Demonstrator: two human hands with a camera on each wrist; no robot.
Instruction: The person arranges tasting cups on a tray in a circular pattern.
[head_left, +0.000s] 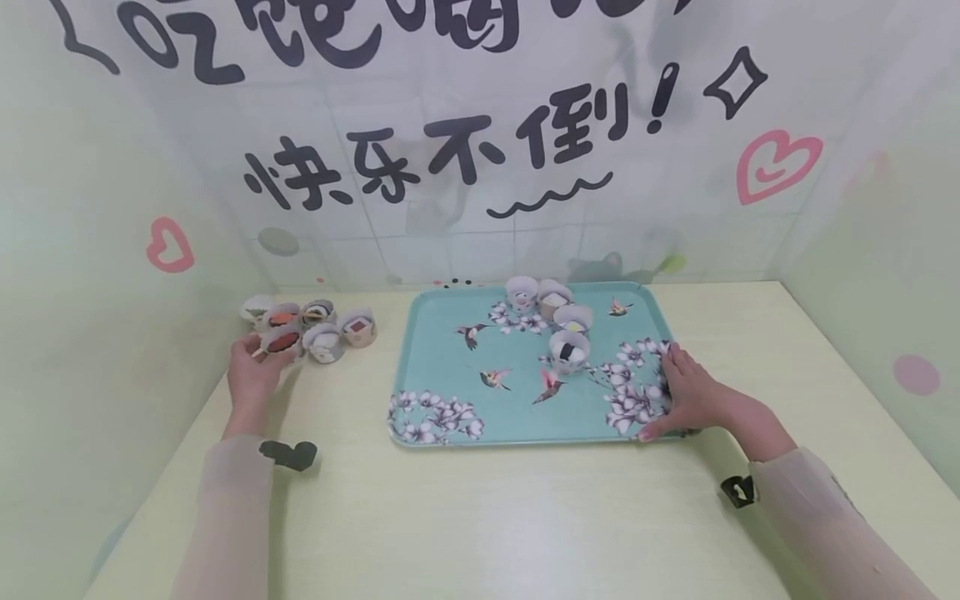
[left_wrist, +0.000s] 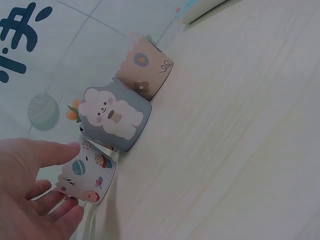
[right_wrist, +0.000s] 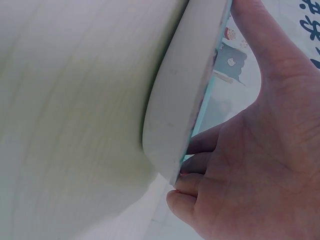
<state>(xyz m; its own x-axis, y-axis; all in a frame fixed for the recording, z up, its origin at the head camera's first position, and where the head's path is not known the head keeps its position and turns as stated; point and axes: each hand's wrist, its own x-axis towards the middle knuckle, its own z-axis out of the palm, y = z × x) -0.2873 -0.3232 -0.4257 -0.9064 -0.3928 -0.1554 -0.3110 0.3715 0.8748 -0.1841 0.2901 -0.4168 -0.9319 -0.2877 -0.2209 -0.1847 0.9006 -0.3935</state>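
On one tray stand four small cups.

Table, 1 tray (flowered), cups beside it

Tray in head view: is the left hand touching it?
No, the left hand holds a cup left of the tray, with table between.
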